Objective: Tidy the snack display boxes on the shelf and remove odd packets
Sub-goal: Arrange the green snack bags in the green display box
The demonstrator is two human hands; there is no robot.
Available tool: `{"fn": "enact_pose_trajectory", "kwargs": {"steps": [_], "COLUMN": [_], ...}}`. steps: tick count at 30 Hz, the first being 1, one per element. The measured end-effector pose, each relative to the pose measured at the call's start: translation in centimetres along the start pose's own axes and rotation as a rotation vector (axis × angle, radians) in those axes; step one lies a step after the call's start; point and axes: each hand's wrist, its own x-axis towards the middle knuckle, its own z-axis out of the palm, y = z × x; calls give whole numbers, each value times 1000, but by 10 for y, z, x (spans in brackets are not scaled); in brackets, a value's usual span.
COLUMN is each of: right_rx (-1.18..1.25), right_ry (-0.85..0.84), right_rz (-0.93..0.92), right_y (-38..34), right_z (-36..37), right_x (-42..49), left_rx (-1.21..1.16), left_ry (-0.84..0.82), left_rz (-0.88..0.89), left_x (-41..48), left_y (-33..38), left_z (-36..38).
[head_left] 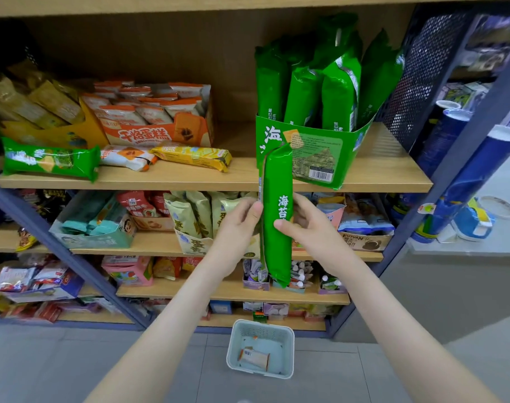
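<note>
I hold a long green snack packet (277, 228) upright in front of the shelf edge. My left hand (242, 221) pinches its left edge, and my right hand (301, 221) grips its right side with the thumb across the front. Just above it a green display box (314, 151) stands on the wooden shelf (242, 175) with several matching green packets upright inside. At the shelf's left lie a loose green packet (48, 162), a white-orange packet (125, 158) and a yellow packet (192, 155), in front of an orange display box (149, 132) and a yellow one (44, 129).
A pale basket (288, 338) sits on the floor below my arms with one small packet (255, 357) in it. Lower shelves hold many snack boxes. A dark mesh shelf side (419, 71) rises at the right, with blue tubes (477, 170) beyond it.
</note>
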Motion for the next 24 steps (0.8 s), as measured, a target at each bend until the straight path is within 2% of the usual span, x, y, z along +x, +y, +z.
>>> {"fn": "enact_pose_trajectory", "kwargs": {"steps": [3,7,10,12,16,21,24], "right_rx": [4,0,224,296,235,312,236], "right_ry": [28,-33,-176,-203,-55,152,367], "right_rz": [4,33,91,109,88,55,18], "right_y": [2,3,0,-4,-13,-22,-32], "right_z": [-4,-14,-25,-29,-33,-42,-48], "right_x": [0,4,7,9,22,36,45], "left_rx": [75,-56,-119,-153,-81,353,390], "left_ry": [-44,-43,-29,-29,-82,-223,-124], "left_rz": [27,-15,-2,11,102,424,572], "left_x": [1,9,17,22,35,53,69], "left_y": [2,6,14,22,37,68,75], "left_z": [-1,-1,-2,-1,1,-2,-2]}}
